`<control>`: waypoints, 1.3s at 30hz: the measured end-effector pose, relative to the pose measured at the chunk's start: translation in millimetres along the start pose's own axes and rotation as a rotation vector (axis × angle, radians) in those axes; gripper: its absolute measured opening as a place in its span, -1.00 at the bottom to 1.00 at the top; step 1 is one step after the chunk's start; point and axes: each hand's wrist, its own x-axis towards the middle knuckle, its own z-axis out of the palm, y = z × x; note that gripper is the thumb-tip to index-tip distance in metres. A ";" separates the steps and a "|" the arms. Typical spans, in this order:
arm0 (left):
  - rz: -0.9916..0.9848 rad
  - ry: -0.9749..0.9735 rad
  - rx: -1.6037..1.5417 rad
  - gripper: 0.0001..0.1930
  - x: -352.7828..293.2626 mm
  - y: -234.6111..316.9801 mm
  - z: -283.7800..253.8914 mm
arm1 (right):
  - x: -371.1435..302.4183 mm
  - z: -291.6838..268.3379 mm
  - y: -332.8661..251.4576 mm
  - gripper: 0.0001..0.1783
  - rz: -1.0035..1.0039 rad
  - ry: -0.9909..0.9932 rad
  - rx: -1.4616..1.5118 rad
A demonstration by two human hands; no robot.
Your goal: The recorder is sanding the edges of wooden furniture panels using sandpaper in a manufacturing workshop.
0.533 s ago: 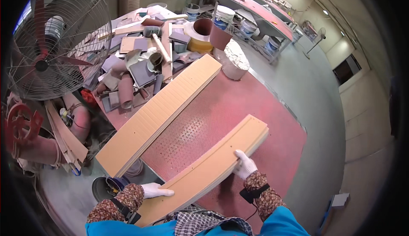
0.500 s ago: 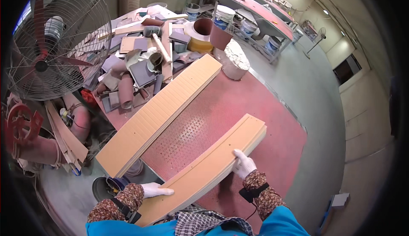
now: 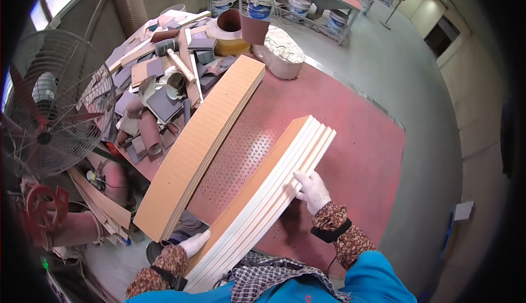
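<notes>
A stack of long tan boards point(image 3: 263, 199) lies across in front of me, tipped so that its white layered long edge faces up. My white-gloved left hand point(image 3: 194, 244) grips the near end at its left side, fingers partly hidden behind it. My right hand point(image 3: 313, 192), also gloved, holds the right side farther along, its fingertips on the layered edge. Left of it, a second stack of long tan boards point(image 3: 205, 144) lies flat on the red perforated tabletop point(image 3: 361, 155).
Sanding blocks, cardboard tubes and a mallet point(image 3: 174, 59) are heaped at the far left. A caged fan point(image 3: 44, 133) stands at the left edge. Beyond the second stack are a yellow-based roll point(image 3: 229, 45) and a white-topped tub point(image 3: 280, 54). Buckets point(image 3: 258, 4) stand farther back.
Between my hands the stack has been tipped up, so its layered edge now shows instead of its broad tan face. My head view has shifted slightly.
</notes>
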 end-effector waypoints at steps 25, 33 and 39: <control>0.092 0.659 0.705 0.16 -129.1 51.2 79.7 | 14.1 31.1 42.4 0.09 -0.487 -0.050 -0.845; 0.221 -0.111 -0.354 0.02 -88.8 21.6 33.8 | 21.2 50.2 44.7 -0.20 -0.995 0.046 -1.200; 0.088 -0.017 -0.363 -0.10 -103.4 -8.0 19.2 | 28.0 44.2 56.2 -0.17 -1.165 0.151 -1.023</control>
